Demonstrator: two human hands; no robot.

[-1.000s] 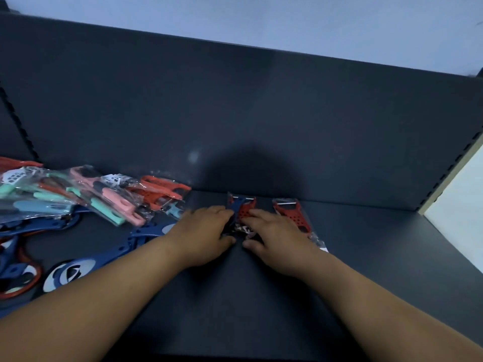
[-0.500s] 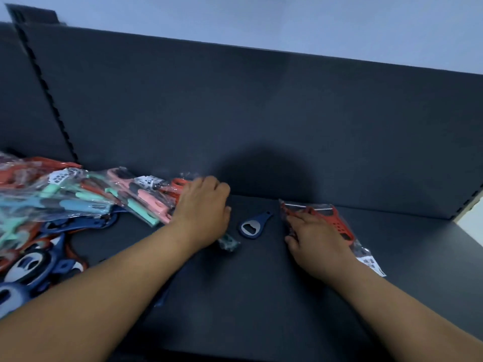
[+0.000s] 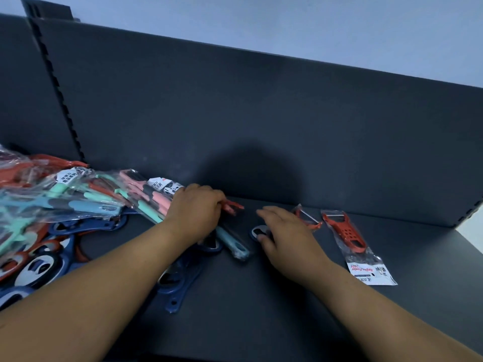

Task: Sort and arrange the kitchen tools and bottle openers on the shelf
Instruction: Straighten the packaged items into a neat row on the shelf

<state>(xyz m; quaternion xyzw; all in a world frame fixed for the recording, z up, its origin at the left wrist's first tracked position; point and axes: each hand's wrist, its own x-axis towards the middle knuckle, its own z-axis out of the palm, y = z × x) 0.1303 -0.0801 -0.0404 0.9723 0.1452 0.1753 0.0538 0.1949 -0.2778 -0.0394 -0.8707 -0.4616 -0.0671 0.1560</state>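
A dark grey shelf (image 3: 287, 309) runs under a matching back panel, with a pale wall above it. On the left lies a heap of bagged peelers (image 3: 78, 202) in pink, teal and red, and dark blue bottle openers (image 3: 39, 267) spread out beneath and in front of it.

The left hand (image 3: 194, 212) sits at the right edge of the heap with its fingers curled down over a red forked tool (image 3: 233, 205), whose prongs jut out from under the fingertips. The right hand (image 3: 285, 236) lies palm down with its fingers stretched out loosely. Its thumb tip touches the metal head of a small blue bottle opener (image 3: 257, 231), most of which it hides.

Between the hands rests a teal-handled tool (image 3: 232, 245) in a clear wrapper. A large blue opener (image 3: 177, 280) shows beside the left forearm.

Just behind the right hand is a bagged red peeler (image 3: 308, 219). Farther right lies a second packaged red peeler (image 3: 347, 235). Its white card (image 3: 368, 274) reads "Magic Peeler", upside down from here. The white labels on the heap carry characters too small to read.
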